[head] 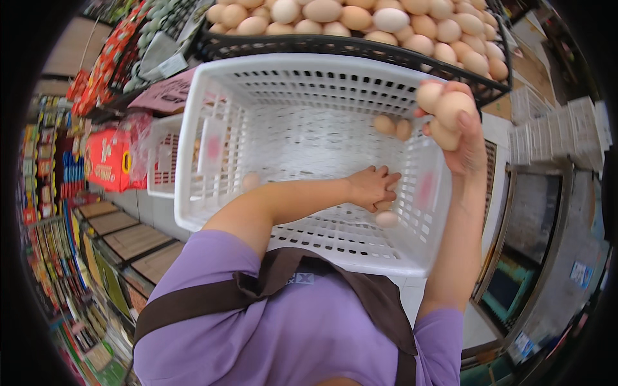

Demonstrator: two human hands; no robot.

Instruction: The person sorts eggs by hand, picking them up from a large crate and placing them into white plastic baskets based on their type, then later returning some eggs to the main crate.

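A white perforated plastic basket (pixel 299 166) lies before me with a few brown eggs on its floor. My left hand (pixel 374 188) reaches down into it at the right end, fingers spread over eggs partly hidden beneath them. A pale egg (pixel 386 219) rests just below those fingers. Two eggs (pixel 384 125) sit together near the basket's far right corner, and another egg (pixel 251 181) is at the left, beside my forearm. Raised over the right rim, my right hand (pixel 461 130) holds a cluster of eggs (pixel 454 111); three of them show.
Beyond the basket stands a black plastic crate (pixel 347 46) heaped with eggs. Greenish eggs (pixel 153 24) fill another crate at the upper left. A smaller white basket (pixel 164 159) and a red package (pixel 108 159) are at the left. Stacked white baskets (pixel 560 130) stand at the right.
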